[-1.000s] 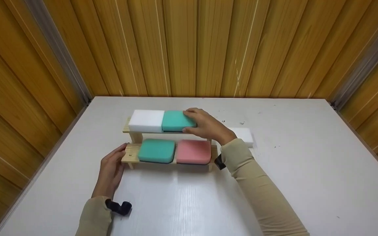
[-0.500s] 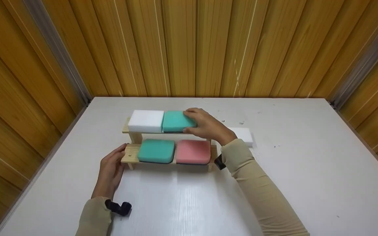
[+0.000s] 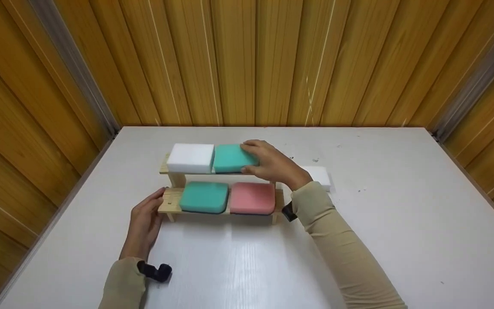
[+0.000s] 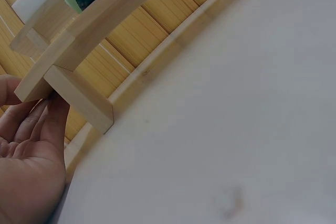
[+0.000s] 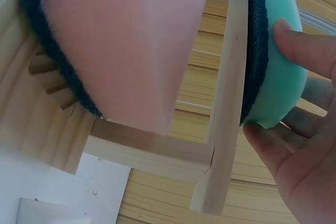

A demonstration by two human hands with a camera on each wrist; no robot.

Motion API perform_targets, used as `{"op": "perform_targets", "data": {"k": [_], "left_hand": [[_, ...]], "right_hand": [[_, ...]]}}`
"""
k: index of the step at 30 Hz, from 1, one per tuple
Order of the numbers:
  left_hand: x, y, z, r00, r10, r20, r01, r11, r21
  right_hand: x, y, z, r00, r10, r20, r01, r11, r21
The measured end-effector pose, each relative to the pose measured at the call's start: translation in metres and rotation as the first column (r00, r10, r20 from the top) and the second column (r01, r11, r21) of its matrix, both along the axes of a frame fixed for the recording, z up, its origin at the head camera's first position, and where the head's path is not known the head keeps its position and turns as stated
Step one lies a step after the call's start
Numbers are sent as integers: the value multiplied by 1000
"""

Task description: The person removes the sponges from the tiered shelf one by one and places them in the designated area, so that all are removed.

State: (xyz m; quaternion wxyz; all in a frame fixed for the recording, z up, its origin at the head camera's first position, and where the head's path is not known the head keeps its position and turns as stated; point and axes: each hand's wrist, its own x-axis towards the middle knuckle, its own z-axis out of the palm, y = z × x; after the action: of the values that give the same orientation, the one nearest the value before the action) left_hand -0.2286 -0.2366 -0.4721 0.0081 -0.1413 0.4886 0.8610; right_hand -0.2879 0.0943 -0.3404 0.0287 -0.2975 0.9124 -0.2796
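Gripping the upper teal foam sponge [image 3: 229, 158], the right hand [image 3: 275, 164] covers one end. The left hand [image 3: 144, 219] pinches a two-tier pale wooden rack [image 3: 171, 198] that partly hides it.

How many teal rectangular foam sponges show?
2 on the pale wooden rack: the lower teal sponge, left of the pink foam sponge, and the upper teal sponge, partly covered by the gripping right hand.

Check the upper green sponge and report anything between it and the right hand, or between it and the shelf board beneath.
Nothing visible: the right hand holds the upper green sponge directly, and the sponge's dark layer sits against the upper board with no object between. The upper white block lies beside it.
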Motion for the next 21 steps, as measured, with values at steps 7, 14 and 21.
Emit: {"op": "perform_targets", "data": {"k": [7,14,21], "left_hand": [[1,1,-1,1000,-8,-29,7,999,-31],[1,0,0,1000,2,-16,-2,1000,-30],[0,0,-1,1000,15,-15,-15,999,-29]], "right_hand": [[1,7,-3,1000,8,-13,-8,999,-33],[2,11,-3,1000,5,-19,-5,999,-36],[5,17,-1,999,8,-34,-9,999,-35]]}}
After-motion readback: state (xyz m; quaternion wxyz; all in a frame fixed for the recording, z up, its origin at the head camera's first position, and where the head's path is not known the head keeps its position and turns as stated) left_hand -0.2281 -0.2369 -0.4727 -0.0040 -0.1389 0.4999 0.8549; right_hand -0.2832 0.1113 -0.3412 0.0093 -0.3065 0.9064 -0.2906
